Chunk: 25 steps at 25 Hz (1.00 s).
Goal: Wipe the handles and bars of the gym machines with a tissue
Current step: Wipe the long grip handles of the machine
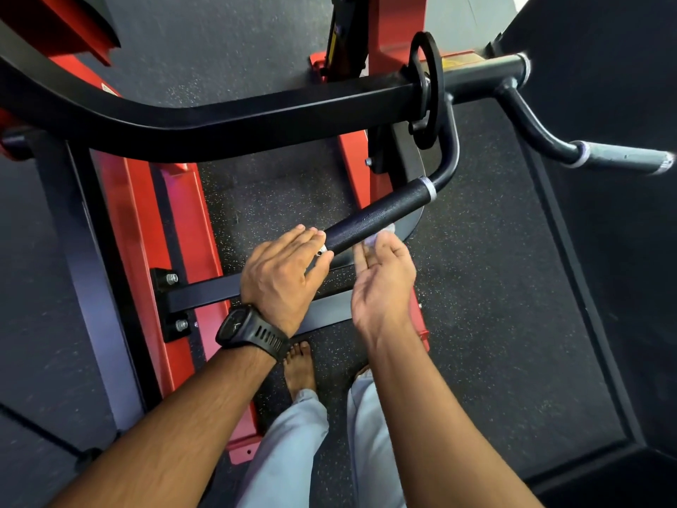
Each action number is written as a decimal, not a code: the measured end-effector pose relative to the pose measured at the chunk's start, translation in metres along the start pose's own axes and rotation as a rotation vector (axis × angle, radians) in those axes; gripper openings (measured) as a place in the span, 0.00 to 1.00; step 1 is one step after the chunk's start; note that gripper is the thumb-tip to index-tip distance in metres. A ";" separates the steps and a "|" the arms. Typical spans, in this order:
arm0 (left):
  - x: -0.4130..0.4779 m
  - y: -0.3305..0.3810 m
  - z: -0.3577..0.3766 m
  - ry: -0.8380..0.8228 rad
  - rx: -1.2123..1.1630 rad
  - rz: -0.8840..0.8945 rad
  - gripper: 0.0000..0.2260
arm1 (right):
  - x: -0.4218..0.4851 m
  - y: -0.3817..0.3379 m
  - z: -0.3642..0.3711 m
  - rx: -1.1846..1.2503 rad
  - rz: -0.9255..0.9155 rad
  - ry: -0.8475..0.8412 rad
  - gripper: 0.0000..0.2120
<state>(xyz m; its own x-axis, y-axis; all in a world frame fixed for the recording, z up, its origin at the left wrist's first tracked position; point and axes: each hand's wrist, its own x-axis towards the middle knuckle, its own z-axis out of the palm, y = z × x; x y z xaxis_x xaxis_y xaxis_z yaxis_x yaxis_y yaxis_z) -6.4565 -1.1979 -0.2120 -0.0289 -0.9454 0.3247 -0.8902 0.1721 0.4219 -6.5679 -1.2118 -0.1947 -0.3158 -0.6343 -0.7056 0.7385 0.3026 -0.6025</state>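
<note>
A black foam-covered handle (381, 214) slants down from a curved black bar of the red gym machine, in the middle of the view. My left hand (282, 273), with a black watch on its wrist, grips the handle's near end, fingers over it and thumb under its silver end cap. My right hand (381, 284) is palm-up just right of the handle. Its curled fingertips pinch a small white tissue (379, 239), which is blurred and lies against the handle's lower side.
A long black arm (256, 115) crosses the view above the handle, with a black ring-shaped stop (426, 89) on it. A second grey handle (619, 157) sticks out at the right. The red frame (121, 221) and a black crossbar lie below. My bare foot (300, 368) stands on speckled rubber floor.
</note>
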 end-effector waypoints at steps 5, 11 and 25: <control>-0.002 -0.002 0.001 -0.024 0.016 0.006 0.14 | -0.020 0.030 -0.018 -0.733 -0.714 -0.030 0.02; -0.001 -0.004 -0.001 -0.038 -0.012 0.014 0.13 | 0.012 -0.011 -0.017 -1.176 -1.198 -0.119 0.06; 0.009 0.010 -0.016 -0.118 0.034 0.026 0.16 | 0.035 -0.083 -0.022 -1.256 -1.084 -0.030 0.06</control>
<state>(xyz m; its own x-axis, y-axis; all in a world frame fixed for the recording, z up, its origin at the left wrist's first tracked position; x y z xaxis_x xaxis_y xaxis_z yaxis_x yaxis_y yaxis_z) -6.4587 -1.2004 -0.1915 -0.1035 -0.9672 0.2322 -0.9033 0.1891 0.3851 -6.6535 -1.2429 -0.1776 -0.3069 -0.9277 0.2125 -0.7169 0.0784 -0.6928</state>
